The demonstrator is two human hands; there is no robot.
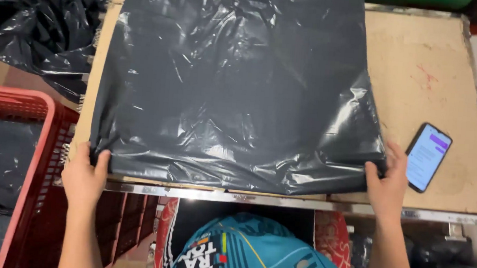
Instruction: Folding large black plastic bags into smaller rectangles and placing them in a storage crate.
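A large sheet of shiny black plastic film (237, 83) lies spread flat over a brown wooden board (425, 69) with a metal edge. My left hand (83, 174) pinches the sheet's near left corner at the board's front edge. My right hand (388, 182) grips the near right corner, thumb on top of the film. Both corners sit low on the board, close to the metal rim.
A smartphone (428, 157) with a lit screen lies on the board, just right of my right hand. A red plastic crate (30, 191) holding black plastic stands at lower left. Crumpled black plastic (38, 16) is piled at upper left. My teal shirt (251, 254) shows below.
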